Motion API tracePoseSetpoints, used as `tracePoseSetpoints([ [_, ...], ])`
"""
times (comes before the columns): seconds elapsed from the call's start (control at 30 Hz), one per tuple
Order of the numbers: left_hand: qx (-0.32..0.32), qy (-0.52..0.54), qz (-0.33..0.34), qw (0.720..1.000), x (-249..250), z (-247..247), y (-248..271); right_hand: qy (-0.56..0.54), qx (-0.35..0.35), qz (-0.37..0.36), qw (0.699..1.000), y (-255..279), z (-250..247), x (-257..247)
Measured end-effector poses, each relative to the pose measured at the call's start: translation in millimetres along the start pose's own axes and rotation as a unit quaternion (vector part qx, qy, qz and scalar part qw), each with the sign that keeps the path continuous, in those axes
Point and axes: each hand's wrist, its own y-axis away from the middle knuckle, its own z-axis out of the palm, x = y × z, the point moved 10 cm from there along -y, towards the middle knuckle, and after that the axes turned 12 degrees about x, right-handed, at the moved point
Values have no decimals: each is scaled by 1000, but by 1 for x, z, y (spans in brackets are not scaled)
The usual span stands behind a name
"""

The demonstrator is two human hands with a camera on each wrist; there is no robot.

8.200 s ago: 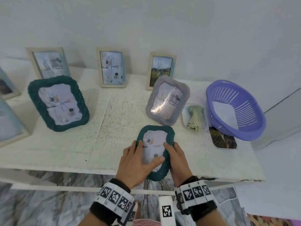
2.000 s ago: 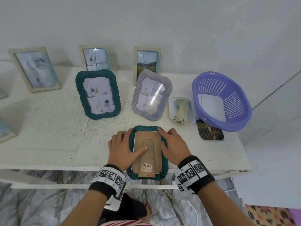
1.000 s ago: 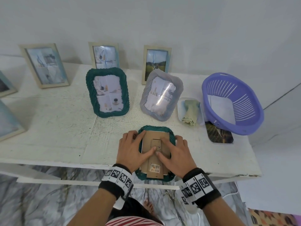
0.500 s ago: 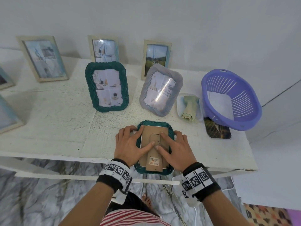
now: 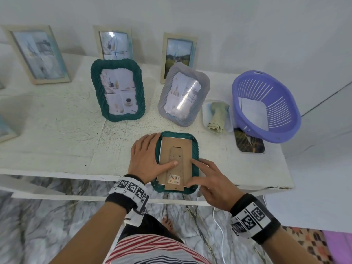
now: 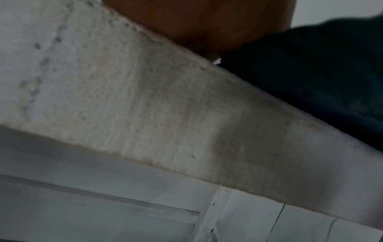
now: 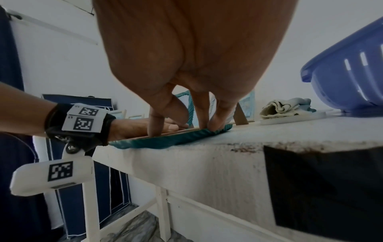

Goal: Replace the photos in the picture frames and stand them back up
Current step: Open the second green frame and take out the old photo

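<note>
Lying face down at the table point(image 5: 57, 141) edge, the frame point(image 5: 194, 147) had its backing point(image 5: 176, 149) up. Left hand point(image 5: 145, 159) lay flat, thumb pressing the backing; right hand point(image 5: 211, 180) pressed with bent fingertips point(image 7: 154, 131). Even pressure would probably seat it.

white table point(image 5: 57, 141) | standing frames point(image 5: 118, 90), face-down green frame point(image 5: 195, 149), purple basket point(image 5: 266, 105), cloth point(image 5: 218, 115)
</note>
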Motion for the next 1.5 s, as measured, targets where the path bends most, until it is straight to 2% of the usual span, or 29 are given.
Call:
tracePoseSetpoints([
  [0.13,-3,3,-2,1000,1,-1,0,22,6,-7,1000,-5,0,3],
  [0.33,-6,10,-6,1000,1,-1,0,12,78,26,997,-11,-9,0],
  [0.5,-12,6,-4,1000,2,-2,1,61,106,37,992,-12,-4,-10],
  [0.7,-75,79,20,994,-4,-10,10,57,132,80,986,-9,-1,-7],
  [0.83,-154,73,64,983,-9,-16,31,34,160,103,981,-10,-4,-12],
  [0.97,-183,69,86,977,-12,-12,36,24,173,109,979,-11,-6,-14],
  [1.13,-185,77,116,973,-8,-16,39,42,181,129,974,-14,-9,-16],
  [1.23,-171,52,163,970,-8,-14,42,113,169,162,966,-23,-11,-20],
  [1.33,-154,46,180,971,-8,-14,44,173,138,211,952,-36,-10,-25],
  [1.5,-133,40,189,972,-9,-16,44,147,147,252,945,-44,-4,-29],
])
